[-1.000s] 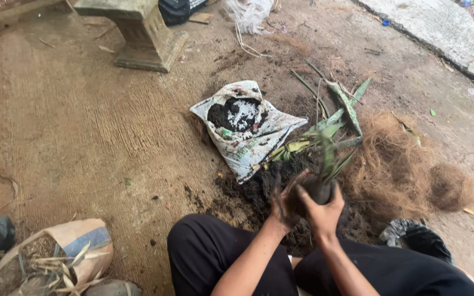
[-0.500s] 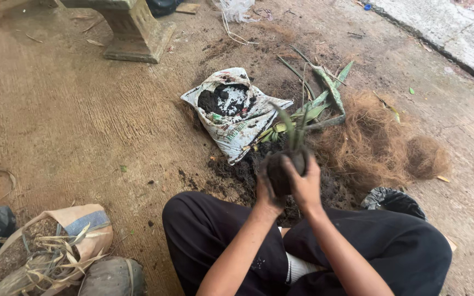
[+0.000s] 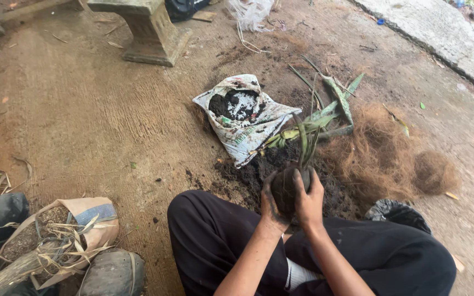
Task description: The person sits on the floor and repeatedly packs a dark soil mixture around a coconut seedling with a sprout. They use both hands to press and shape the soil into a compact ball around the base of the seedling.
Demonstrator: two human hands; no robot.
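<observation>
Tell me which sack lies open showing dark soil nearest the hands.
The white printed sack just beyond the soil pile; the tan sack at lower left holds dry stalks.

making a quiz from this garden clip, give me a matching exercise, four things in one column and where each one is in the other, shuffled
Things:
1. soil ball with plant
2. open white soil bag
3. brown coconut fibre pile
4. stone bench leg

Places:
A. on the ground at the right, beside the loose dark soil
B. at the top of the view, left of centre
C. cupped between the left hand and right hand
D. lying on the ground ahead of the knees, its mouth showing dark soil

Pairs: 1-C, 2-D, 3-A, 4-B
</observation>
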